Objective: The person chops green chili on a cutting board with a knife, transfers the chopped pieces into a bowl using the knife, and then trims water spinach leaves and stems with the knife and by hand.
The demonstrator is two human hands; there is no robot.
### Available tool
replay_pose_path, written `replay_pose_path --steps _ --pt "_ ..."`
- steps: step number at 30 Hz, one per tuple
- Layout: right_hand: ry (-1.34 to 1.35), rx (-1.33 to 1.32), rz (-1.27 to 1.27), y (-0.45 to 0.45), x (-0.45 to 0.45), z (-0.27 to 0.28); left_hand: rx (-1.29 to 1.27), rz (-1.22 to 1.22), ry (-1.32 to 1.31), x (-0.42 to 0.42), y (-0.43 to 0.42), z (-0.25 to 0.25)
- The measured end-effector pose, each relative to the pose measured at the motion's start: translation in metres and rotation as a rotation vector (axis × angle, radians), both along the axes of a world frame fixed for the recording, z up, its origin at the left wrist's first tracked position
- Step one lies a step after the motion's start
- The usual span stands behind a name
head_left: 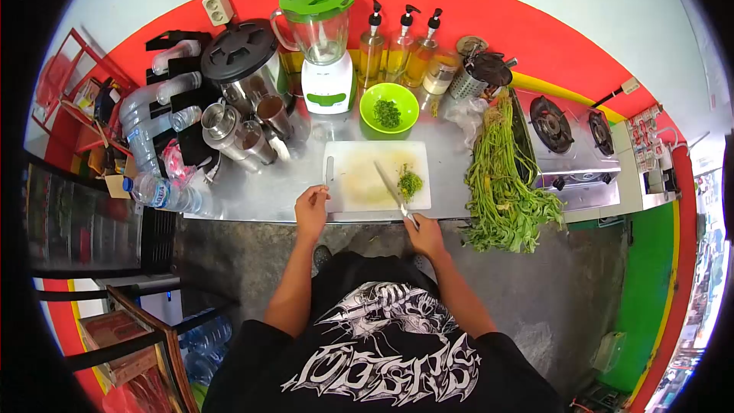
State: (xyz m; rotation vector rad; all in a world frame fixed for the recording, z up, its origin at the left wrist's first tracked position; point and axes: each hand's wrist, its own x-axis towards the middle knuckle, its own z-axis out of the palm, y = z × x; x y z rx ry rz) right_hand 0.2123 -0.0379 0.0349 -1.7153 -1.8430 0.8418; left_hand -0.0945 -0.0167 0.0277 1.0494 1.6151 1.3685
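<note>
A white cutting board [359, 160] with a handle slot on its left lies on the steel counter, stained yellowish in the middle. A small heap of chopped green herbs [410, 183] sits on its right half. My right hand [426, 235] is closed around the handle of a kitchen knife [390, 185], whose blade slants up and left over the board beside the heap. My left hand [311, 210] is at the board's lower left corner, its fingers loosely curved with nothing visible in them. Behind the board stands a lime green bowl [410, 117] holding more chopped greens.
A large bunch of leafy stalks [501, 176] hangs over the counter's front edge at right, beside a gas stove [566, 149]. A blender [327, 84], pump bottles [401, 50] and a strainer stand at the back. Steel pitchers [237, 138] and a plastic bottle [164, 195] are at left.
</note>
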Motion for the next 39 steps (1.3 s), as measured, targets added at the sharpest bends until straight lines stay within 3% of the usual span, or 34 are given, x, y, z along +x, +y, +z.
replay_pose_path --steps 5,7,10,15,17,19,21,25,30,39 --pt "-0.031 0.037 -0.107 0.004 0.008 -0.016 0.017 -0.060 0.274 0.016 0.028 0.016" --pt "-0.018 0.157 -0.098 0.003 0.006 -0.020 0.028 -0.224 0.930 0.031 0.037 0.020" --pt "-0.014 0.010 -0.103 0.000 0.000 -0.020 0.030 -0.378 0.954 0.061 0.043 0.021" --pt "0.001 -0.013 -0.067 -0.005 -0.008 -0.006 0.034 -0.543 0.900 0.085 0.032 0.004" --pt "0.002 -0.053 -0.078 -0.008 -0.009 0.000 0.138 -0.371 0.910 0.086 0.022 0.003" --pt "0.001 -0.043 -0.081 -0.011 -0.010 -0.006 0.001 -0.437 0.874 0.076 0.017 0.004" --pt "-0.003 -0.048 -0.056 -0.013 -0.011 -0.011 0.021 -0.172 0.895 0.062 0.013 -0.011" --pt "-0.106 -0.052 -0.039 -0.014 -0.026 -0.019 -0.189 -0.093 0.883 0.033 0.011 -0.026" --pt "-0.180 -0.168 -0.099 -0.011 -0.041 -0.004 -0.486 -0.198 0.785 0.029 0.017 -0.028" --pt "-0.236 -0.252 -0.108 -0.009 -0.053 0.018 -0.600 -0.045 0.726 0.057 0.018 -0.003"
